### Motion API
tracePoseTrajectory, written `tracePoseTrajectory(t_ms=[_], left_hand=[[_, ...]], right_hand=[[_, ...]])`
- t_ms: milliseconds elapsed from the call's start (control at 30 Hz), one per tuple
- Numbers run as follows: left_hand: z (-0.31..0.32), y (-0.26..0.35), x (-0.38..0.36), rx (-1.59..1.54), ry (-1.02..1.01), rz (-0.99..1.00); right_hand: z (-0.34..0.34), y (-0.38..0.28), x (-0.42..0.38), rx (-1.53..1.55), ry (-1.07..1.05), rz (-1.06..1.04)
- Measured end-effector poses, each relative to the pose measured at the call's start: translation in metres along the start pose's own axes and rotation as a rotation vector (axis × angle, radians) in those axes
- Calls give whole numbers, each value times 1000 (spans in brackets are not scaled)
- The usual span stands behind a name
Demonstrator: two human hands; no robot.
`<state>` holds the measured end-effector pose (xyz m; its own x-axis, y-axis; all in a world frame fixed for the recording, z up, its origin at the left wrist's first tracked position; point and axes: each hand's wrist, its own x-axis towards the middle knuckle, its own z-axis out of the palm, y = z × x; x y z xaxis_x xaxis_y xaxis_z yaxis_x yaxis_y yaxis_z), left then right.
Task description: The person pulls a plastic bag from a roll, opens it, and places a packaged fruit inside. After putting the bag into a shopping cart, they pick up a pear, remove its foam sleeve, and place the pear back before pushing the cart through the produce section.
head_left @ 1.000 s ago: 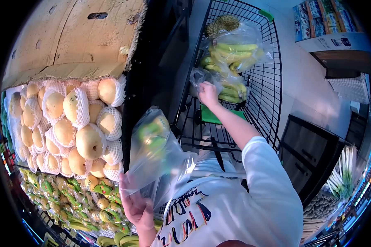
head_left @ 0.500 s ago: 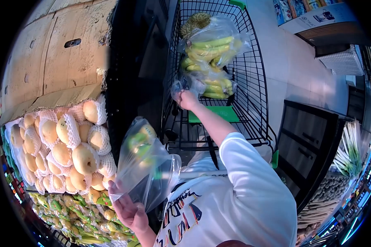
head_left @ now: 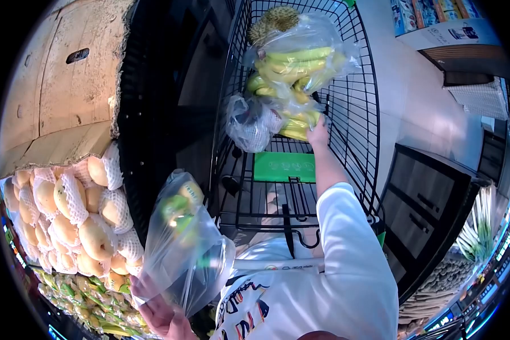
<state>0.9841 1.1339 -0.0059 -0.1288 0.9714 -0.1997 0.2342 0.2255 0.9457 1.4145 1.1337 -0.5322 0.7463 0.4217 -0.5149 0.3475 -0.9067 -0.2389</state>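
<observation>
At the lower left, my left hand (head_left: 157, 310) has its fingers curled around the edge of a clear plastic bag (head_left: 195, 255). Yellow and green shapes with some lettering show in the bag's upper part. My right hand (head_left: 318, 135) reaches into the shopping cart (head_left: 374, 122) and closes on the right end of the bagged bananas (head_left: 294, 126) nearest me. A larger bag of bananas (head_left: 300, 63) lies beyond them, with a spiky durian (head_left: 273, 24) behind it. To the left sits a knotted clear bag (head_left: 248, 127) with dark and net-wrapped contents.
Pale round fruit in foam nets (head_left: 96, 235) fills the stand at left, below a cardboard box (head_left: 68, 85). Packed produce (head_left: 90, 303) lies nearer me. A dark cabinet (head_left: 422, 209) stands right of the cart, with leeks (head_left: 479, 224) beyond it.
My right hand has moved right, from the knotted bag to the nearest bagged bananas. The knotted bag now rests uncovered at the cart's left side. My left hand still holds the plastic bag.
</observation>
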Motion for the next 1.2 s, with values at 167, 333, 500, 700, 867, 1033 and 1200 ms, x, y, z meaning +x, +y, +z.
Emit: tracePoseTrajectory(t_ms=[167, 333, 500, 700, 867, 1033, 1200], left_hand=[[-4, -1, -1, -9, 29, -37], [-9, -3, -1, -36, 21, -55], [-15, -2, -4, -39, 82, -158], [-24, -5, -7, -51, 36, -139], [-25, -11, -7, -64, 28, -132], [-25, -12, -9, -85, 28, -140], [-19, -11, -8, -135, 31, -123]], right_hand=[[2, 10, 2, -136, -44, -132], [-3, 9, 5, -198, -9, -162], [-7, 12, 4, -282, -2, -183], [-20, 6, -4, -426, 21, -172], [1, 38, 10, -423, 146, -192], [-10, 24, -6, -333, 166, -100], [-41, -30, -64, -449, 538, -267]])
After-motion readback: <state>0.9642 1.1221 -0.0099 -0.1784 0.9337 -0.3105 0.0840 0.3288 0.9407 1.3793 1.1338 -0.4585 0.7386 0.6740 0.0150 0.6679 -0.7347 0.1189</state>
